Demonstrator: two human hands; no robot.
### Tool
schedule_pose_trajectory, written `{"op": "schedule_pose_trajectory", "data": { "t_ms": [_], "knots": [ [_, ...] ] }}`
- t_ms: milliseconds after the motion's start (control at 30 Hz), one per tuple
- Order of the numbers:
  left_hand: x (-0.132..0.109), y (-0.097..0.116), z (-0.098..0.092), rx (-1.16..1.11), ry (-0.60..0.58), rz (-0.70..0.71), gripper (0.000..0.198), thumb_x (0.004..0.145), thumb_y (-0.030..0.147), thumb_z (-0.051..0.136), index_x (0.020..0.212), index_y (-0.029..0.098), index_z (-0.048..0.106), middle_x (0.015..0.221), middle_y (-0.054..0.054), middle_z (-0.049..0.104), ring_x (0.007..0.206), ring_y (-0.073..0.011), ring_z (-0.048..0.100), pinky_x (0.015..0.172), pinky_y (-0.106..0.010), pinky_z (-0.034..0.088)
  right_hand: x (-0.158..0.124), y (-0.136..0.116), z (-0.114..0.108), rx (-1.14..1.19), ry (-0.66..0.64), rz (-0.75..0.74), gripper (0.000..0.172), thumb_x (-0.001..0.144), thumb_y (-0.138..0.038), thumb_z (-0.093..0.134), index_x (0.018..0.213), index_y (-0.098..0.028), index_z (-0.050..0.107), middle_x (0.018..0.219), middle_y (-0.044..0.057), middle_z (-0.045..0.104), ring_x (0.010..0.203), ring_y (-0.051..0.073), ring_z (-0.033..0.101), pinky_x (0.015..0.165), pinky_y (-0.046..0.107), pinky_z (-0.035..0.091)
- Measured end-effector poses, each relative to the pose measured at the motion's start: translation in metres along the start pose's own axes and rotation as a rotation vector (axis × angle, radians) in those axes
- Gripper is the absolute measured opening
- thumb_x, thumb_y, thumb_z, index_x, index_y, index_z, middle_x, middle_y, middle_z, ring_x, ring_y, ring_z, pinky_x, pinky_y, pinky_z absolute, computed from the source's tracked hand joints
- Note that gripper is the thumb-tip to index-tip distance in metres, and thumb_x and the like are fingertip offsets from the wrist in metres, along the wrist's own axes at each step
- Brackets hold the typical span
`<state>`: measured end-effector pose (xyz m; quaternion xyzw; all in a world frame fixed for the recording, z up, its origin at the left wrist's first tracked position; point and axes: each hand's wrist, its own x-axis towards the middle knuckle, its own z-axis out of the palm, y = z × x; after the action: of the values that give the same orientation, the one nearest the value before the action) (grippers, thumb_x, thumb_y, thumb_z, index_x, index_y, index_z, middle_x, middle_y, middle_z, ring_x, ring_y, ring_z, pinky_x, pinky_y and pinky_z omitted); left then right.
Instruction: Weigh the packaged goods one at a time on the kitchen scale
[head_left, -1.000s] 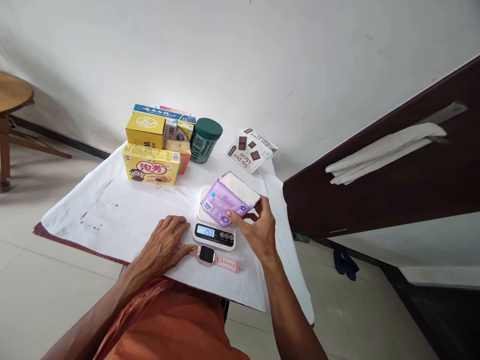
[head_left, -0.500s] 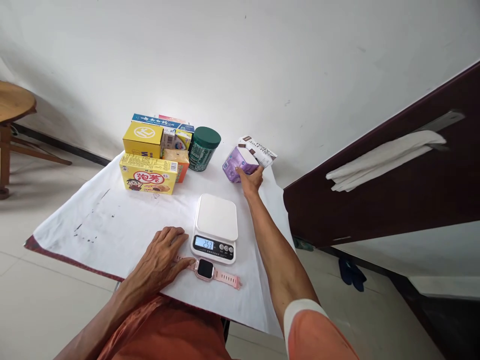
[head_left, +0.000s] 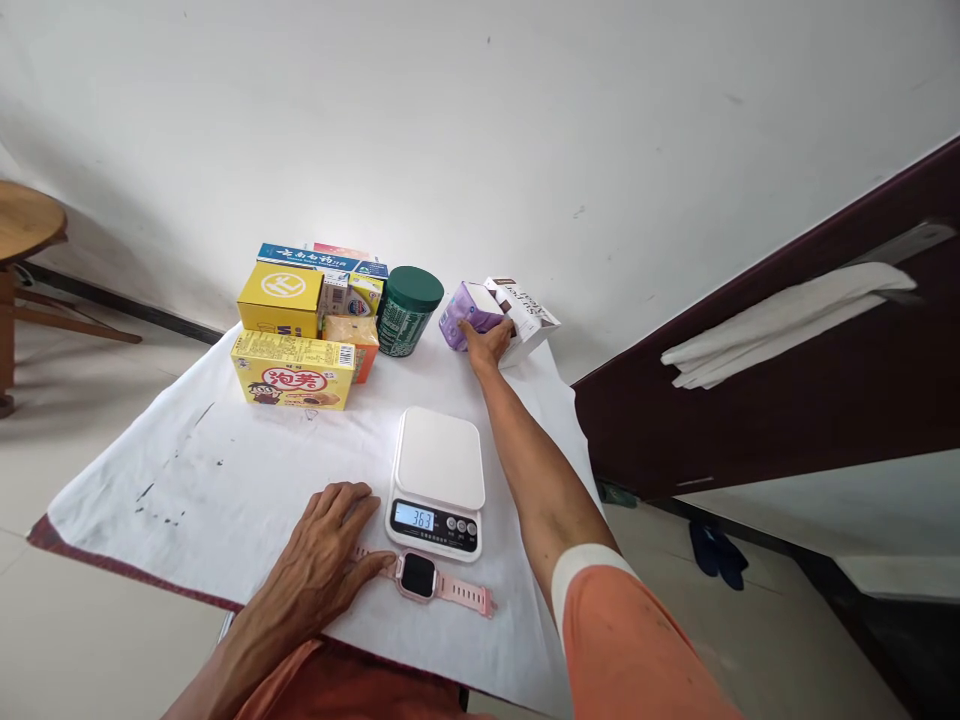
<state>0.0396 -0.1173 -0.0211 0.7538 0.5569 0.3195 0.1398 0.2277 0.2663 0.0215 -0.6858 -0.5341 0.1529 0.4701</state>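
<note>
My right hand (head_left: 489, 345) is closed around the near side of a purple-and-white pack (head_left: 469, 312) at the back right of the table. Just right of it stands a white box (head_left: 529, 308) with dark lettering. My left hand (head_left: 330, 545) lies flat and open near the front edge, its thumb on the strap of a pink smartwatch (head_left: 418, 576). Behind the watch is a white digital kitchen scale (head_left: 441, 455), its platform bare and its display lit. The right palm and some fingertips are hidden.
A green canister (head_left: 409, 312) stands left of the purple pack. Beside it are a yellow snack box (head_left: 292, 375), a taller yellow box (head_left: 279, 300), an orange box (head_left: 364, 350) and a blue-topped box (head_left: 319, 260). White cloth covers the table (head_left: 187, 490); a wall rises behind.
My right hand and the purple pack have shifted back and slightly left, and the pack sits close beside the other boxes' row. The scale's display has changed. My left hand stays by the watch.
</note>
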Motion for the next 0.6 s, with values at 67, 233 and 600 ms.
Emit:
{"op": "schedule_pose_trajectory", "data": {
  "t_ms": [67, 233, 600],
  "knots": [
    [0.000, 0.000, -0.001, -0.007, -0.002, 0.003, 0.041, 0.097, 0.036, 0.072, 0.134, 0.022, 0.062, 0.136, -0.013, 0.067, 0.122, -0.0315, 0.062, 0.099, -0.050, 0.057, -0.001, 0.002, -0.003, -0.010, -0.017, -0.012, 0.071, 0.067, -0.033, 0.089, 0.123, -0.015, 0.050, 0.138, 0.022, 0.059, 0.135, 0.032, 0.053, 0.118, 0.043, 0.040],
    [0.000, 0.002, -0.002, -0.024, 0.012, -0.002, 0.042, 0.096, 0.037, 0.074, 0.134, 0.023, 0.063, 0.135, -0.012, 0.068, 0.120, -0.0314, 0.063, 0.099, -0.049, 0.057, -0.008, 0.011, -0.014, -0.055, -0.089, 0.005, 0.059, 0.069, -0.036, 0.089, 0.113, -0.017, 0.054, 0.126, 0.018, 0.067, 0.123, 0.031, 0.061, 0.112, 0.044, 0.045],
    [0.006, 0.013, -0.014, -0.005, -0.071, -0.045, 0.039, 0.097, 0.041, 0.074, 0.129, 0.020, 0.066, 0.133, -0.012, 0.068, 0.121, -0.0309, 0.062, 0.101, -0.051, 0.057, -0.028, -0.005, -0.026, -0.120, -0.106, 0.069, 0.065, 0.069, -0.032, 0.087, 0.121, -0.013, 0.053, 0.137, 0.027, 0.058, 0.140, 0.041, 0.051, 0.119, 0.052, 0.039]
  ]
}}
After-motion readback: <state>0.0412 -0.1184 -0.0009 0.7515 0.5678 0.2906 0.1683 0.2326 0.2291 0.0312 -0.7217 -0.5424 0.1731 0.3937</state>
